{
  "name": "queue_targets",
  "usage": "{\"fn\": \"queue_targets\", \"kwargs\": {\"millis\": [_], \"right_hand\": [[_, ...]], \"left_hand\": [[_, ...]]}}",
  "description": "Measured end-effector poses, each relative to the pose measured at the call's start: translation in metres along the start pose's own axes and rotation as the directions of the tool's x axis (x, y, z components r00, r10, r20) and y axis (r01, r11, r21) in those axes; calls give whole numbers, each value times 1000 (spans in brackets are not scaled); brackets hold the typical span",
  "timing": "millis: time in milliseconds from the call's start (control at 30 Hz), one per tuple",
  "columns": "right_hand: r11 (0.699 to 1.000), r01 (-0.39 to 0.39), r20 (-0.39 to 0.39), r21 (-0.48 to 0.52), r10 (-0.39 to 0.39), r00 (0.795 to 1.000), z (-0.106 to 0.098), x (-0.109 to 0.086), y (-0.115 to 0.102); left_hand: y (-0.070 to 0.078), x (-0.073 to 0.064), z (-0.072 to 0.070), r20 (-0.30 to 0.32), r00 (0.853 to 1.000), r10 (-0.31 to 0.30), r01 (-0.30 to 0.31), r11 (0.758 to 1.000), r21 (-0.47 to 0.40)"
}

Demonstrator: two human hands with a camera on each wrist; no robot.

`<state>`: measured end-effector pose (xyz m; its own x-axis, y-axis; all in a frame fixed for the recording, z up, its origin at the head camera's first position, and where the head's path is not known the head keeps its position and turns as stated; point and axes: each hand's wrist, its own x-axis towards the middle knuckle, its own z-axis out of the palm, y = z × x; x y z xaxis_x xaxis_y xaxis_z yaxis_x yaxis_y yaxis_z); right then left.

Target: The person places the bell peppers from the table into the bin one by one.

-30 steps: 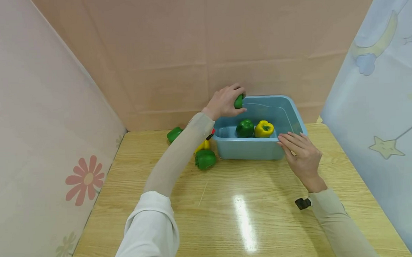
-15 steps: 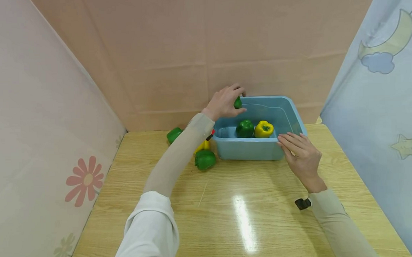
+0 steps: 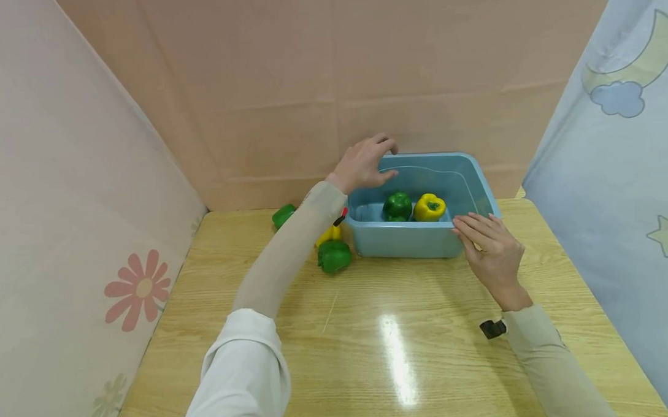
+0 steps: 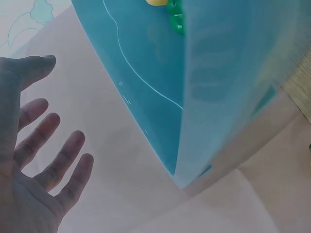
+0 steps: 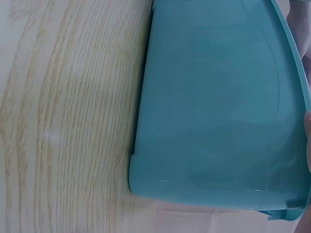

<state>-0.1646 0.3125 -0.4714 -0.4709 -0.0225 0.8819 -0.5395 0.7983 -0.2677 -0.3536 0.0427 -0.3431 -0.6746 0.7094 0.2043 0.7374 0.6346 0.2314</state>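
Observation:
In the head view my left hand [image 3: 362,164] hovers over the back left corner of a blue plastic bin [image 3: 404,241], thumb and fingers spread with nothing between them. The left wrist view shows the same loosely spread fingers beside the bin's rim. Inside the bin lie a green bell pepper [image 3: 397,204], with more green low in front of it, and a yellow bell pepper [image 3: 430,207]. My right hand [image 3: 492,252] grips the bin's front right corner, fingers over the rim and thumb against the outer wall. Only a little of that hand enters the right wrist view.
Left of the bin, a green bell pepper [image 3: 334,256] lies against a yellow one [image 3: 329,235]. Another green bell pepper [image 3: 283,216] sits farther left, partly behind my left forearm. A tan backdrop [image 3: 253,113] rises behind the wooden table [image 3: 295,357].
The green bell pepper that my left hand held has left its fingers, which stay over the bin. More green now shows inside the bin. My right hand keeps its place on the rim.

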Motion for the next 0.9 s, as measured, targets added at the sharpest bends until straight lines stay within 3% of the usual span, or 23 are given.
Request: {"fn": "queue_targets", "kwargs": {"millis": [567,900], "right_hand": [[1000,8,-7,9,-8,1000,4,-1,2],[1000,6,-12,16,-6,1000,4,0,1]], "left_hand": [[-18,-16,-4,-12,1000,-9,9,1000,-9],[-33,-31,-11,-16,998,-56,56,998,-22]]}}
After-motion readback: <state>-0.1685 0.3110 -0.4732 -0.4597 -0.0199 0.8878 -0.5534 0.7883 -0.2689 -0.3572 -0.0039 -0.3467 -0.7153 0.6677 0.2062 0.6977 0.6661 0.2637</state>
